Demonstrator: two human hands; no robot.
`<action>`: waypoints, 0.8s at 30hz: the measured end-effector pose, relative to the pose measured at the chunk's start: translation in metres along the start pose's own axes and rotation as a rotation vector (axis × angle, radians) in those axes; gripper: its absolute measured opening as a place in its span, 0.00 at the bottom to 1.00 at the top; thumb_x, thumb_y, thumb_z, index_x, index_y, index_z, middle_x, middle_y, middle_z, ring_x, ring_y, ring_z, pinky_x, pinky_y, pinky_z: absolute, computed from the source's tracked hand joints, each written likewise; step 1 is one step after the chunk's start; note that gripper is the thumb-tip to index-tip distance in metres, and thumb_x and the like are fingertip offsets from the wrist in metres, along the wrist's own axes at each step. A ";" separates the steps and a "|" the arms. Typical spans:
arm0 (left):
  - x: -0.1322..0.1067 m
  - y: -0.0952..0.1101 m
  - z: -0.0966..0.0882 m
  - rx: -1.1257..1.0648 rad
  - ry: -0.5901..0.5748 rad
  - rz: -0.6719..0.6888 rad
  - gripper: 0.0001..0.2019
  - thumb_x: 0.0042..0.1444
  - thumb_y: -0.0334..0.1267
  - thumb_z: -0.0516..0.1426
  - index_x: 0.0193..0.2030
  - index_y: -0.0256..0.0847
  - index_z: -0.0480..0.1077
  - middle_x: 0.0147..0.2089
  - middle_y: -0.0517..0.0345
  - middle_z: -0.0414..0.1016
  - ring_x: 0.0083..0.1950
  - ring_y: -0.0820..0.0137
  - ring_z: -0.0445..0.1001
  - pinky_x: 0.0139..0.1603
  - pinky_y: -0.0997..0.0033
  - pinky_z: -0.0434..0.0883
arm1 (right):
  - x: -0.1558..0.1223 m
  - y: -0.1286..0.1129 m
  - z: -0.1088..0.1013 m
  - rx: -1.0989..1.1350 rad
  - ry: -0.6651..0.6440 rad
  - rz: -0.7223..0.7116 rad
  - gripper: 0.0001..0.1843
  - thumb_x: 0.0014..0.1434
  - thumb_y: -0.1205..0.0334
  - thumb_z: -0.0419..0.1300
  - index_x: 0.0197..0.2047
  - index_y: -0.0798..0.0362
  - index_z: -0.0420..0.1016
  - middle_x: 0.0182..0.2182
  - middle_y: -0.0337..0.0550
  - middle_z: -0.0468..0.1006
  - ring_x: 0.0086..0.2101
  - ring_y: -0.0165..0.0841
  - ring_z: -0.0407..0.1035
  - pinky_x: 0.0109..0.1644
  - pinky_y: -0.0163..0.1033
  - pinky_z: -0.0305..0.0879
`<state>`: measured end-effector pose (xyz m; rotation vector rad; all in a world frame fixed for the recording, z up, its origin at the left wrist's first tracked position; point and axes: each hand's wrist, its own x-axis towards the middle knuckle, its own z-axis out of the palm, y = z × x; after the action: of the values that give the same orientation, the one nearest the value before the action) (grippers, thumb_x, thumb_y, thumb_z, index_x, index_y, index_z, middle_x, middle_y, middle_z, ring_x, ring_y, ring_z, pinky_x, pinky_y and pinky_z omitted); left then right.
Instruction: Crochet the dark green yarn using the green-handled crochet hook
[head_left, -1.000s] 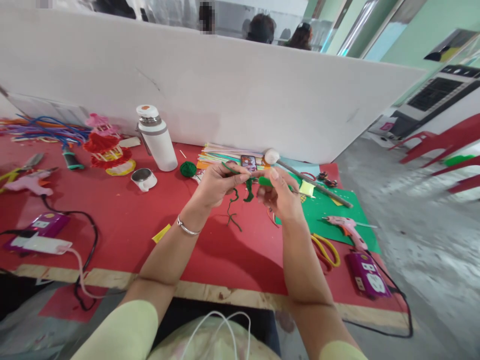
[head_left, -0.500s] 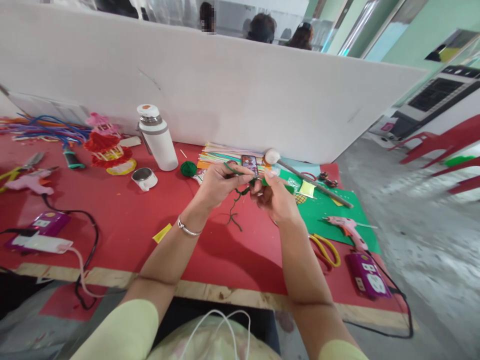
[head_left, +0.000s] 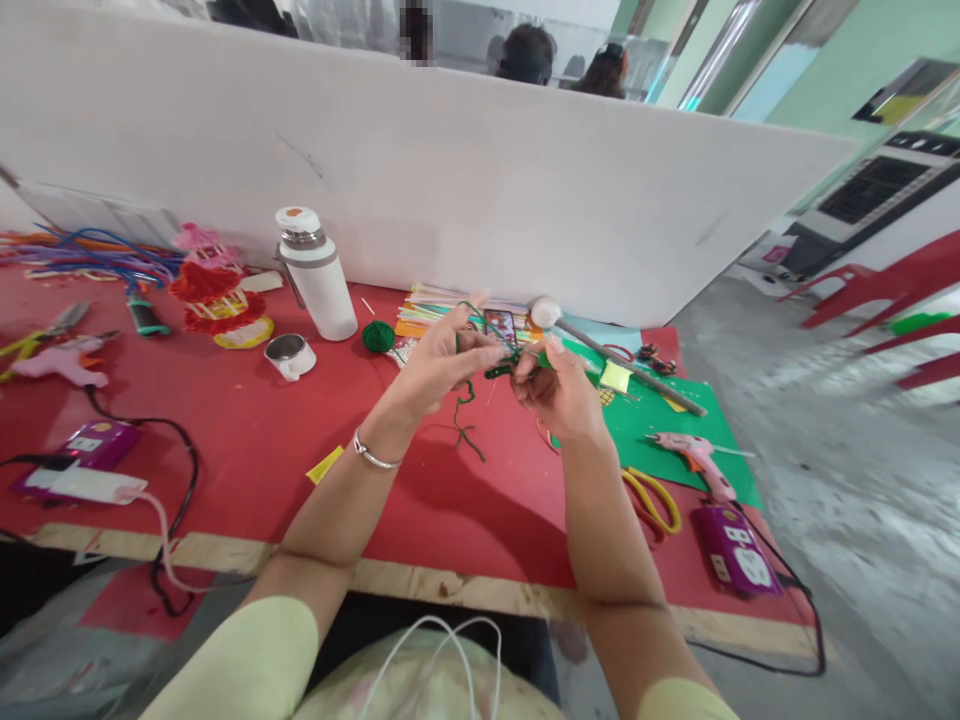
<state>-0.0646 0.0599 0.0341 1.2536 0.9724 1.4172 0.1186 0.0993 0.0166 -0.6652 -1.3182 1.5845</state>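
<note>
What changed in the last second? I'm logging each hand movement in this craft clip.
The left hand opened its fingers, index lifting toward the wall, while keeping the green pipe cleaner pinched. The right hand turned the green stick slightly, and the dangling green tail shifted a little. The flask, glue gun and scissors stayed put.

The left hand now has its upper fingers spread and lifted, where a second ago they were curled down around the green yarn. The right hand sits a little closer to the left one than a second ago, and its green stick, which showed a thick bright end then, now shows thinner. The short dark green bit between the hands lies flatter instead of hanging. The dangling strand looks shorter.
</note>
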 end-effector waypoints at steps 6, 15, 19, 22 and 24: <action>0.001 -0.001 -0.008 0.006 -0.078 0.005 0.55 0.46 0.36 0.72 0.80 0.44 0.54 0.33 0.59 0.82 0.28 0.73 0.73 0.27 0.74 0.63 | 0.001 0.000 -0.008 0.013 -0.035 0.002 0.23 0.59 0.38 0.66 0.31 0.51 0.78 0.25 0.38 0.77 0.19 0.26 0.66 0.18 0.32 0.61; 0.001 -0.001 -0.012 0.048 -0.081 0.016 0.51 0.46 0.34 0.72 0.77 0.42 0.58 0.35 0.57 0.84 0.35 0.70 0.79 0.35 0.73 0.71 | -0.001 -0.003 -0.010 0.009 -0.098 0.040 0.22 0.59 0.42 0.66 0.30 0.54 0.80 0.25 0.43 0.81 0.20 0.30 0.72 0.21 0.34 0.66; 0.000 -0.001 -0.014 0.058 -0.057 0.017 0.49 0.45 0.32 0.72 0.75 0.41 0.62 0.34 0.57 0.83 0.36 0.69 0.80 0.35 0.73 0.71 | -0.002 -0.006 -0.009 -0.024 -0.075 0.045 0.20 0.58 0.43 0.66 0.31 0.54 0.80 0.26 0.45 0.83 0.20 0.32 0.72 0.21 0.36 0.69; 0.000 0.000 -0.015 0.089 -0.051 0.006 0.47 0.46 0.32 0.71 0.75 0.41 0.62 0.35 0.57 0.83 0.35 0.70 0.79 0.33 0.74 0.69 | -0.003 -0.006 -0.010 -0.054 -0.067 0.048 0.18 0.58 0.46 0.66 0.32 0.54 0.82 0.26 0.46 0.84 0.22 0.34 0.75 0.23 0.38 0.72; -0.001 0.001 -0.015 0.111 -0.039 0.006 0.46 0.46 0.32 0.70 0.74 0.39 0.63 0.35 0.57 0.83 0.34 0.71 0.78 0.32 0.74 0.69 | -0.003 -0.005 -0.012 -0.083 -0.078 0.043 0.17 0.59 0.47 0.65 0.33 0.53 0.83 0.27 0.46 0.85 0.23 0.36 0.77 0.25 0.40 0.74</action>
<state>-0.0796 0.0596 0.0327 1.3614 1.0335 1.3543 0.1318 0.1014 0.0175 -0.6935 -1.4423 1.6111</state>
